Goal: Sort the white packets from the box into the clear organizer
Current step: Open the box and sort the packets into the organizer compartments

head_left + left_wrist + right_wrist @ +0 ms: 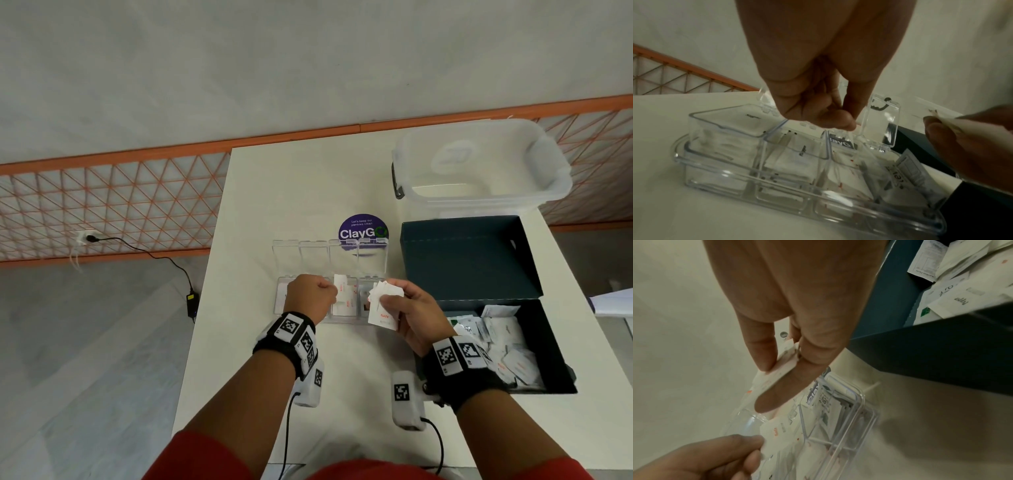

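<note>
Standing on a white table [281,192] against a pale grey wall, with an orange lattice railing [113,202] behind and a plugged-in black power adapter [192,303] on the grey floor at left.

Clear organizer [373,253] sits mid-table, long axis running left-right, four compartments in a row, lids flipped up on the far side. White packets already lie in its compartments; a purple ClayGo sticker [363,229] is on the table behind it.

Left hand [310,298] hangs over the organizer's middle, fingers curled, pinching one salt packet [772,433] by its edge.

Right hand [407,317], just right of the organizer, grips a small stack of white packets [383,308], red print facing up.

Dark teal box [551,346] is at right, lid open away, loose packets piled inside. Translucent storage tub [479,161] stands beyond it.
</note>
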Action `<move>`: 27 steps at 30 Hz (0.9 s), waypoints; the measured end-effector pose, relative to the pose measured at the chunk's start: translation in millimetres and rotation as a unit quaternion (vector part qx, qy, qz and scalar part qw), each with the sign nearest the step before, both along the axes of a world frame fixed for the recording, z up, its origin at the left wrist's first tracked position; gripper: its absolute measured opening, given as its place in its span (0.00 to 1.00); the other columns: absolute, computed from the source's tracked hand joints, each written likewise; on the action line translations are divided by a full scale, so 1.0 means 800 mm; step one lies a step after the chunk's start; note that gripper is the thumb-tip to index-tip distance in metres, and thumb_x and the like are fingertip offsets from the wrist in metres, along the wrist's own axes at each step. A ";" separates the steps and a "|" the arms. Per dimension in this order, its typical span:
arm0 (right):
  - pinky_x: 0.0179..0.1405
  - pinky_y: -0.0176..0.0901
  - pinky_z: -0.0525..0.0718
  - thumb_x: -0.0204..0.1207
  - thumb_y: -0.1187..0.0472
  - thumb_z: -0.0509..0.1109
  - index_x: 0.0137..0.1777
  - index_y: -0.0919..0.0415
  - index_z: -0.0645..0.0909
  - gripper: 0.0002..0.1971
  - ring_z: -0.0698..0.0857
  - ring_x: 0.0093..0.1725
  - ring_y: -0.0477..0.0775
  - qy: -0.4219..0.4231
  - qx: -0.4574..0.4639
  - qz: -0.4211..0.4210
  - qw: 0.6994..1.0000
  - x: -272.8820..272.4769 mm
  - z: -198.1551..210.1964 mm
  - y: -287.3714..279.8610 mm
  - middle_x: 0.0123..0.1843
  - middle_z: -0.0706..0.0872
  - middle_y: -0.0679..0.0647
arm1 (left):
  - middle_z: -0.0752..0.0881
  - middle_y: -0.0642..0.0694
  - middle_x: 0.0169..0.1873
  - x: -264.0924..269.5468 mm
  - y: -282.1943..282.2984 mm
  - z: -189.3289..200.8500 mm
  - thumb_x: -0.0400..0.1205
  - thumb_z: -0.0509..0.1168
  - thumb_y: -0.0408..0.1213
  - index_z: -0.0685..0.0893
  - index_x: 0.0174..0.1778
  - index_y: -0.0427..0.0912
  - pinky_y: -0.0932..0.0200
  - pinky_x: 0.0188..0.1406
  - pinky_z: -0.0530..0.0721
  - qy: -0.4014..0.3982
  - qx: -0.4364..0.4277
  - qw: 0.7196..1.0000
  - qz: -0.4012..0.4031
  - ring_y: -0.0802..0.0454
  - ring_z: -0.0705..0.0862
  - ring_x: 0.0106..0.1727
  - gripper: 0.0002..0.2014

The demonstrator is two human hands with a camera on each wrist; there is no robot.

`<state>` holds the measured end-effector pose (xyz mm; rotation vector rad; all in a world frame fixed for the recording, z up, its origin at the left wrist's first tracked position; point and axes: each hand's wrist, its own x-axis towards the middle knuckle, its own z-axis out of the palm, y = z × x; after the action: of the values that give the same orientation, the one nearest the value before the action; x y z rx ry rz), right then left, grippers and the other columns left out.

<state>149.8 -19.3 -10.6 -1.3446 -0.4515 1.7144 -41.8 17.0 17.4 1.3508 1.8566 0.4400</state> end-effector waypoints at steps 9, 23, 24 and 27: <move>0.36 0.48 0.90 0.79 0.77 0.67 0.56 0.60 0.84 0.14 0.91 0.45 0.58 -0.001 -0.010 -0.007 1.000 -0.001 -0.002 0.001 0.49 0.91 0.60 | 0.86 0.43 0.47 0.011 0.003 -0.017 0.78 0.66 0.37 0.82 0.46 0.41 0.56 0.40 0.79 0.226 -0.007 0.964 -0.140 0.43 0.84 0.49 0.05; 0.44 0.53 0.88 0.78 0.79 0.65 0.60 0.62 0.83 0.16 0.89 0.53 0.67 0.014 -0.021 -0.008 1.000 -0.002 -0.001 0.002 0.57 0.89 0.68 | 0.79 0.46 0.58 0.011 -0.001 -0.033 0.83 0.61 0.37 0.82 0.64 0.47 0.55 0.51 0.79 0.196 0.078 0.954 -0.210 0.46 0.82 0.55 0.14; 0.47 0.54 0.88 0.77 0.80 0.65 0.59 0.63 0.84 0.17 0.88 0.55 0.68 0.015 -0.020 -0.009 1.000 -0.002 -0.001 0.002 0.57 0.89 0.68 | 0.80 0.47 0.55 0.012 0.001 -0.026 0.82 0.62 0.37 0.83 0.62 0.47 0.55 0.51 0.80 0.173 0.087 0.961 -0.199 0.48 0.83 0.52 0.13; 0.39 0.49 0.90 0.77 0.81 0.65 0.57 0.63 0.84 0.17 0.91 0.48 0.61 0.016 -0.009 -0.012 1.000 -0.003 0.002 0.003 0.54 0.90 0.66 | 0.83 0.53 0.42 0.012 0.002 -0.003 0.81 0.65 0.40 0.87 0.52 0.51 0.60 0.44 0.81 0.032 0.092 0.981 -0.166 0.55 0.81 0.42 0.07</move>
<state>147.1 -17.2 -9.1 -1.3291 -0.4016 1.7215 -32.5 18.5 14.9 1.7807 1.6276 0.4040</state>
